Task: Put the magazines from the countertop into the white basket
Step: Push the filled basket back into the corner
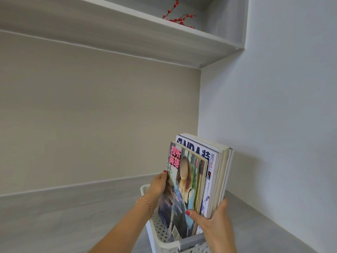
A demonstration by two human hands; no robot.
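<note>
Low in the frame, right of centre, a stack of magazines [198,179] stands upright with its bottom edges already inside the white basket [164,232], which sits on the grey countertop [73,216] at the bottom edge. The left hand [157,187] lies against the stack's left edge, fingers curled around the front cover. The right hand [213,220] clasps the lower right of the stack, thumb across the cover and fingers wrapped behind.

The task looks nearly finished: the bundle is in the basket but both hands hold it, so letting go and settling it remains. No other magazines show on the visible countertop, though much of it is out of frame. At the top, a shelf [127,33] carries a sprig of red berries [178,17].
</note>
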